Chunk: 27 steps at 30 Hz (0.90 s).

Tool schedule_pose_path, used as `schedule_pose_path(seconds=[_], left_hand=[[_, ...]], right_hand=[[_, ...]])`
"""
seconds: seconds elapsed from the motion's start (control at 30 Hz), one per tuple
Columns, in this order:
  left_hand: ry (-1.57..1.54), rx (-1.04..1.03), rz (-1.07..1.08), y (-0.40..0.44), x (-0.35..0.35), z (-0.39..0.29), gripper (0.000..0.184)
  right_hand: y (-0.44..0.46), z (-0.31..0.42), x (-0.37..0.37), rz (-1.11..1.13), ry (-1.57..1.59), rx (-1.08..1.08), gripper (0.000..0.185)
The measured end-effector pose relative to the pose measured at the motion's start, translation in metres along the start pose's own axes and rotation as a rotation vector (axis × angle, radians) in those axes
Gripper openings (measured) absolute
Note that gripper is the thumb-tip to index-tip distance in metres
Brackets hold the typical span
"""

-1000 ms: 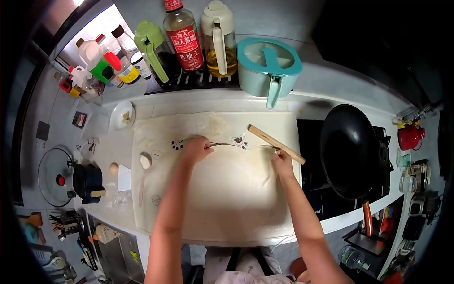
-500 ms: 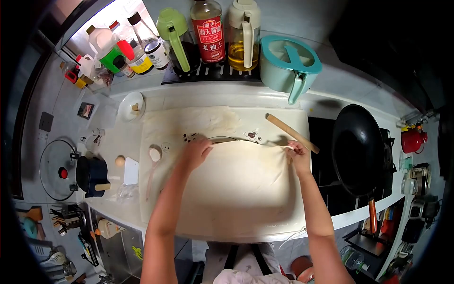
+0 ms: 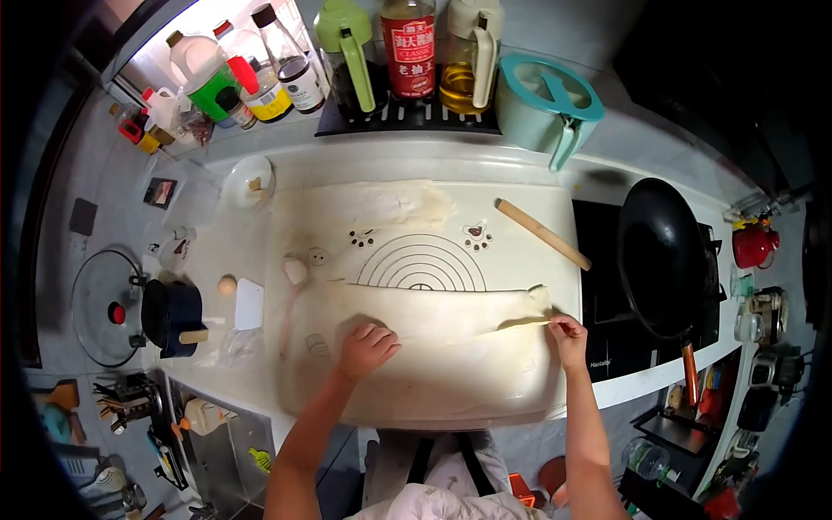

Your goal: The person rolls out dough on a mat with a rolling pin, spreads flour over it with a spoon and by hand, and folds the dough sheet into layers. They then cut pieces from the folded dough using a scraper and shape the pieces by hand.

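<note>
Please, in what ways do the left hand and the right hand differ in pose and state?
The right hand pinches an edge of the dough sheet, while the left hand is loosely curled, with no grip visible. The right hand is at the sheet's right side; the left hand is towards its left side. Both are bare.

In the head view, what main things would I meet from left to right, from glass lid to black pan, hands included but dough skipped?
Round glass lid with red knob, dark blue pot, brown egg, flat white rectangular piece, pale long-handled spoon, left hand, right hand, black round pan with brown handle.
</note>
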<state>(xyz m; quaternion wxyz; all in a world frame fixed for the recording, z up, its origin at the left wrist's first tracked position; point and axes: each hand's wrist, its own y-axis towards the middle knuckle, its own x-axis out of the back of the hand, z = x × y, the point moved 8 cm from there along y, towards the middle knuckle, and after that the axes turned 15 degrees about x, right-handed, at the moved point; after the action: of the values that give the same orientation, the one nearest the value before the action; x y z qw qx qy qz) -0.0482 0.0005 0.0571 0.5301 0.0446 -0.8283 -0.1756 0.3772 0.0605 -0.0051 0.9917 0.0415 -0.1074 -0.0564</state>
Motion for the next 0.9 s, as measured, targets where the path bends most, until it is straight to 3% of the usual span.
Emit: schedule_pose_path(seconds=[0.07, 0.1, 0.23, 0.43, 0.6, 0.63, 0.73, 0.83, 0.9], left_hand=[[0.040, 0.140, -0.044, 0.005, 0.006, 0.018, 0.015], [0.084, 0.262, -0.103, 0.012, 0.008, 0.036, 0.017], [0.105, 0.680, -0.215, 0.039, 0.017, 0.092, 0.029], [0.059, 0.932, 0.009, 0.040, -0.008, 0.135, 0.032], [0.057, 0.810, 0.046, 0.029, -0.005, 0.137, 0.027], [0.064, 0.775, 0.049, 0.028, -0.003, 0.136, 0.026], [0.154, 0.856, -0.013, 0.013, 0.020, 0.147, 0.026], [0.257, 0.772, -0.113, 0.006, 0.040, 0.136, 0.029], [0.182, 0.385, -0.002, 0.018, 0.032, 0.097, 0.040]], right_hand=[[0.001, 0.018, -0.005, 0.030, -0.126, 0.212, 0.027], [0.003, 0.045, -0.012, 0.076, -0.383, 0.306, 0.032], [0.006, 0.061, -0.046, -0.027, -0.348, 0.235, 0.026], [-0.008, 0.061, -0.116, 0.059, -0.203, 0.291, 0.022], [-0.021, 0.074, -0.147, 0.135, -0.278, 0.375, 0.021], [-0.021, 0.075, -0.154, 0.226, -0.331, 0.347, 0.025], [-0.021, 0.109, -0.175, 0.323, -0.464, 0.596, 0.033], [-0.037, 0.101, -0.196, 0.482, -0.745, 0.631, 0.048], [-0.052, 0.069, -0.207, 0.603, -0.964, 0.590, 0.057]])
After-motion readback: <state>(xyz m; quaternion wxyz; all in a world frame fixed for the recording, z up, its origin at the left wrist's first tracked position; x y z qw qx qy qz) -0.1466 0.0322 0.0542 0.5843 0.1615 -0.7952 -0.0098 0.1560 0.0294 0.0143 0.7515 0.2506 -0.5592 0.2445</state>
